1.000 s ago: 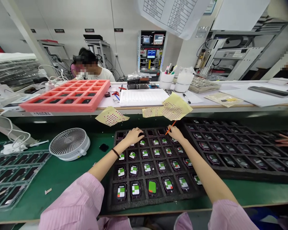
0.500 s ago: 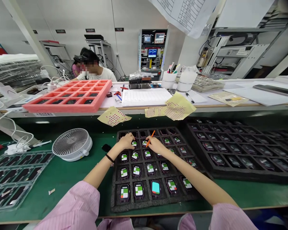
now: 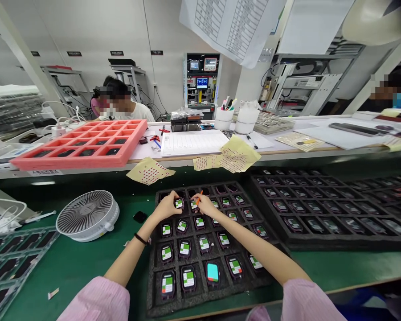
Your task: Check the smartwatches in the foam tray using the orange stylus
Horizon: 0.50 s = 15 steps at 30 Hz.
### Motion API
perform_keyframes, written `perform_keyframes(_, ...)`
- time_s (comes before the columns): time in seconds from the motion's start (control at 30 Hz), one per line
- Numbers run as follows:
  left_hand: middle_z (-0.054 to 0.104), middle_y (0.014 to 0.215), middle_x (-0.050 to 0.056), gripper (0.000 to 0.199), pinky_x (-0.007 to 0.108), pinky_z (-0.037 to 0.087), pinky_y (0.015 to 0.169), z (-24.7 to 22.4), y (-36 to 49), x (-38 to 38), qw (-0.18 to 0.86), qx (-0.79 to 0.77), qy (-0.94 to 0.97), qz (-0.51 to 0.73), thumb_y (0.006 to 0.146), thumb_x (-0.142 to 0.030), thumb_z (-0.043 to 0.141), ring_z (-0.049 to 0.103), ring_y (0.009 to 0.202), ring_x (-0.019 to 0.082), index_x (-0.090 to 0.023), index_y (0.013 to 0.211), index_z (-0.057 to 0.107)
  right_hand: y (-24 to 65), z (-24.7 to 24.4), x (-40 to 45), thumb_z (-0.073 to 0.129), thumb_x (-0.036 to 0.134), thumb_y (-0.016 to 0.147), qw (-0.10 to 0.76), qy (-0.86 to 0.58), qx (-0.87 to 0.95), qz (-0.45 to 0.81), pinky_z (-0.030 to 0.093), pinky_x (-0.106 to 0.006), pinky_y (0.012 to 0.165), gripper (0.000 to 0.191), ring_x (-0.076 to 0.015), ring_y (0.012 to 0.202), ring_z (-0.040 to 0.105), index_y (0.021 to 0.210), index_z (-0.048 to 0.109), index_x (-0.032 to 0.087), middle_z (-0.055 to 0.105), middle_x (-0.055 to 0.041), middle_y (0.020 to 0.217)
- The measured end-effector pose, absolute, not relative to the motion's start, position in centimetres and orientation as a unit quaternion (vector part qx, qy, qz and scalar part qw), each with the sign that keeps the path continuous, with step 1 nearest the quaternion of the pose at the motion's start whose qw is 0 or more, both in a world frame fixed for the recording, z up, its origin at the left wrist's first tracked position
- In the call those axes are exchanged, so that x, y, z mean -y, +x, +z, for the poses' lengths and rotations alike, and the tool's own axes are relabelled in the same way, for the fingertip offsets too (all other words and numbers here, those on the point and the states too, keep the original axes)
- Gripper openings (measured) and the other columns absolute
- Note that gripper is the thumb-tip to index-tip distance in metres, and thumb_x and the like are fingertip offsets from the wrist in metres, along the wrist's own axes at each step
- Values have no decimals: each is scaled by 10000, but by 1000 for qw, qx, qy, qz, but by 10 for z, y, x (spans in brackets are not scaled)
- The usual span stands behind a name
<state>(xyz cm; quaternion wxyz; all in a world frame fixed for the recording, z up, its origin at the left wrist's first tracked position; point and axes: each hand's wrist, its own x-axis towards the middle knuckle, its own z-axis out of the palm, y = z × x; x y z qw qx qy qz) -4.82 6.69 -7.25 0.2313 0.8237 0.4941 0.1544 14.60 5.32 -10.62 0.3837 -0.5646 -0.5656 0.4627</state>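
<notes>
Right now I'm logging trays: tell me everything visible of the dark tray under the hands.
The dark tray looks like speckled foam, its pockets holding watch-like devices, many lit green and white, one mostly turquoise. It lies flat on the green bench, beside another tray. The left hand and right hand are over its far-left part; contact is unclear.

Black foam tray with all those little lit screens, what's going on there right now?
A person in pink sleeves works over the black foam tray with both bare hands. The left hand is at a lit watch-like device in the second row from the far edge; whether it grips it is unclear. The right hand holds an orange stick at the next device. The far row's visible screens look dark, while one screen in the nearest row glows turquoise.
</notes>
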Motion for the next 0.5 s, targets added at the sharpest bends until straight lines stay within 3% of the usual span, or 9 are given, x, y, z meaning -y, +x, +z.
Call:
perform_keyframes(0.1,649,810,5,374,268,486,651,-63,-49,-63,359,-476,757,268,691,-239,661,643,721,155,-178,988,441,157,-91,-48,442,228,883,410,-527,535,518,429,-200,336,133,-153,455,641,918,562,183,561,22,580)
perform_keyframes(0.2,677,863,44,536,248,479,623,-44,-40,-54,519,-409,650,376,619,-283,751,647,722,145,-161,1053,459,171,-67,-37,485,282,876,437,-482,519,555,470,-205,378,192,-184,573,700,1020,560,180,611,-12,664)
perform_keyframes(0.37,668,1042,93,574,214,473,588,-13,-14,-28,579,-358,610,405,714,-372,710,659,790,139,-186,1211,493,185,-33,-18,729,285,712,477,-400,521,584,512,-214,431,387,-176,659,710,1070,601,217,666,-53,958)
perform_keyframes(0.5,654,1035,76,483,185,469,540,-8,-2,-12,600,-334,611,393,770,-371,665,656,757,121,-190,1195,525,188,-27,-7,767,308,676,501,-397,524,563,480,-198,374,371,-133,547,667,1003,625,204,679,-39,926)
